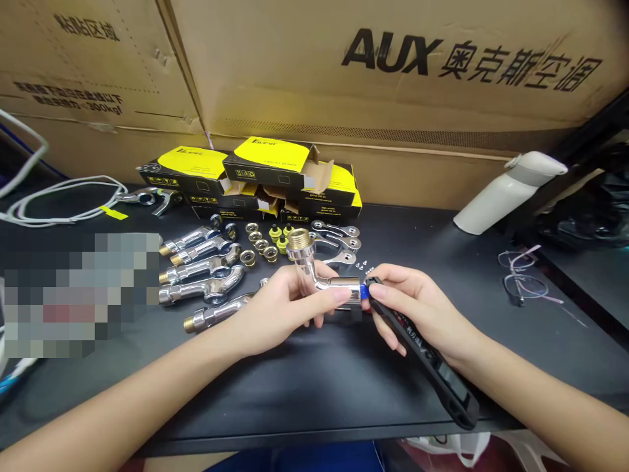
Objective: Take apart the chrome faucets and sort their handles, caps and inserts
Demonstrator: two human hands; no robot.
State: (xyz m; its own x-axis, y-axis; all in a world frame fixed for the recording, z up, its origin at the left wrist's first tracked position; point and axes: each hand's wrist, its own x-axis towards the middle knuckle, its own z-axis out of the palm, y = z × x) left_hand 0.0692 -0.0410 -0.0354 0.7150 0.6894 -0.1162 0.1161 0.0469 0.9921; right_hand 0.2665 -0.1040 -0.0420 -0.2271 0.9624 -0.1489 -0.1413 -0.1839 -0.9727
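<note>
A chrome elbow-shaped faucet body (339,284) with a brass threaded end is wrapped in the fingers of my left hand (289,298). My right hand (413,305) grips a black-handled tool (432,370) whose head meets the right end of the faucet body, where a blue part (364,291) shows. The tool's handle slants down toward the table's front edge. Just behind my hands lie brass rings (247,257), yellow-and-black cartridges (275,233), chrome handles (346,243) and small screws (362,266). Several more chrome faucet bodies (199,274) lie to the left.
Yellow-and-black boxes (268,157) are stacked at the back, before large cardboard cartons (393,118). A white bottle (508,193) and eyeglasses (525,285) are at the right. White cable (63,190) coils at the left, behind a blurred-out area. The black table (295,400) ends in front of me.
</note>
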